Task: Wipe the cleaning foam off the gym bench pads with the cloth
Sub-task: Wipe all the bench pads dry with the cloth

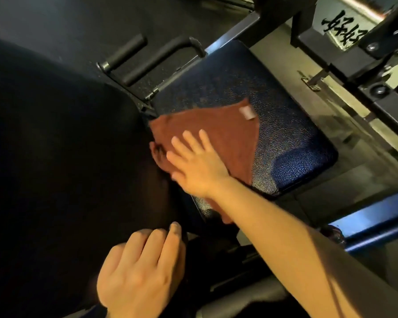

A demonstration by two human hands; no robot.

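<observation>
Lying soft and limp on the blue seat pad (pixel 274 125) at about 9 o'clock, the brown cloth (pixel 216 134) is pressed flat under the open right grip (pixel 198 164), best steered by palm pressure, while the left grip (pixel 143 269) rests loosely curled, empty, on the dark back pad (pixel 55 157).

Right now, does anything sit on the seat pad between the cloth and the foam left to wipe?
Nothing visible does. The right hand presses the cloth flat on the seat pad; the foamy surface beyond is bare.
</observation>
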